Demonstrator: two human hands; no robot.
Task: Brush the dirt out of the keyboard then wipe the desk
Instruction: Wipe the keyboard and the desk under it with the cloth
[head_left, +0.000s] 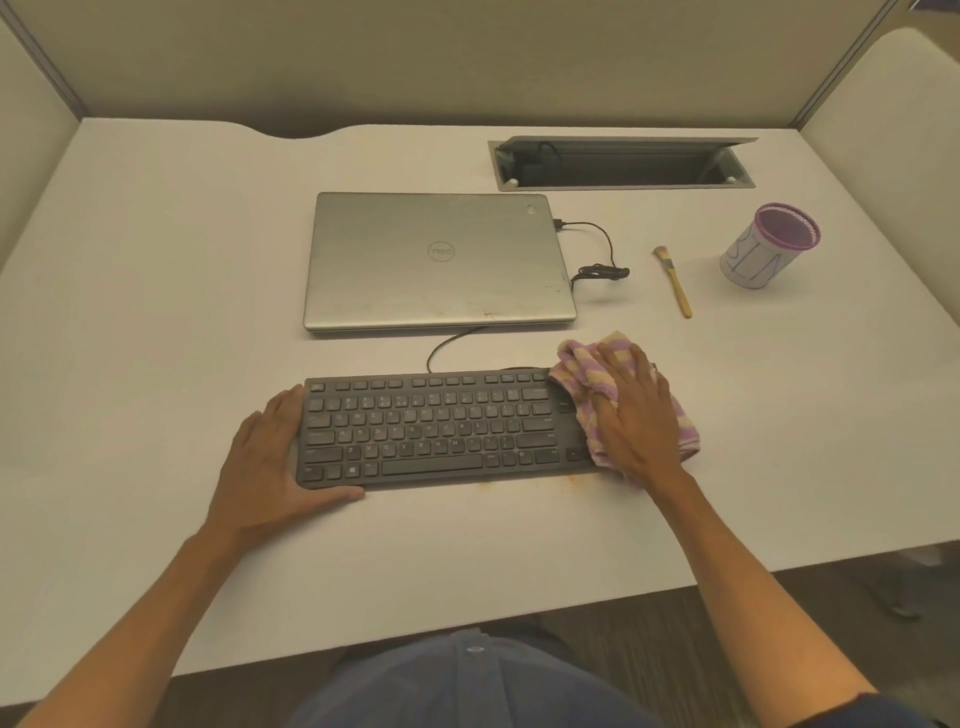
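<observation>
A black keyboard (431, 428) lies flat on the white desk (156, 312). My left hand (270, 462) grips its left end, thumb along the front edge. My right hand (634, 415) presses flat on a pink and yellow striped cloth (582, 369), which covers the keyboard's right end. A small wooden-handled brush (674, 283) lies on the desk behind and to the right of the keyboard, apart from both hands. Faint brownish specks (519, 483) mark the desk along the keyboard's front edge.
A closed silver laptop (439, 260) sits behind the keyboard, with a black cable (597, 260) coiled at its right. A purple-rimmed mesh cup (771, 249) stands at the right. An open cable tray (623, 166) is set into the desk's back.
</observation>
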